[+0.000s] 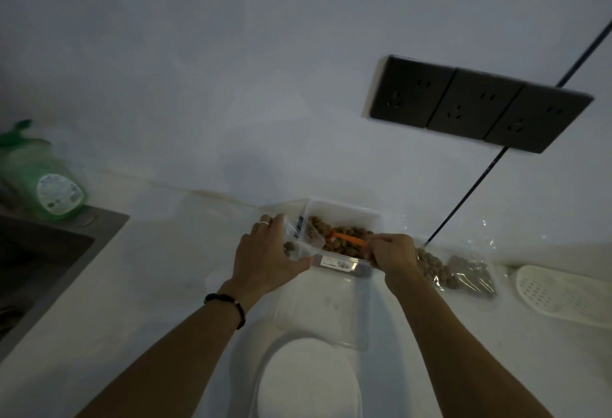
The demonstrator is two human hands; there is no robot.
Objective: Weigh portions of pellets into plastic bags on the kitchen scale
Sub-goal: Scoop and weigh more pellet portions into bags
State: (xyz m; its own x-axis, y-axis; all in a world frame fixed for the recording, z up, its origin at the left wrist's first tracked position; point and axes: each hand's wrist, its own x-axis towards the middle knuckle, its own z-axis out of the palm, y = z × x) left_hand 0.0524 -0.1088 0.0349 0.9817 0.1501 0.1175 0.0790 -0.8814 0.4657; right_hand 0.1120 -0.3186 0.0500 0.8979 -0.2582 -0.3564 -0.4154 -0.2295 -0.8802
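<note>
Two hands: both busy at the tub
Left hand: curled round a clear plastic bag, mouth tipped toward the tub
Right hand: pinches an orange plastic scoop over brown pellets
Clear rectangular plastic tub: against the wall, holding the pellets
White kitchen scale: nearer, between the forearms
Filled bags: right of the tub

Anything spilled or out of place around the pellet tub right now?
No spill visible. The left hand holds a plastic bag open at the tub; the right hand holds the orange scoop over the pellets. Filled bags lie to the right. The dim light could hide stray pellets.
</note>
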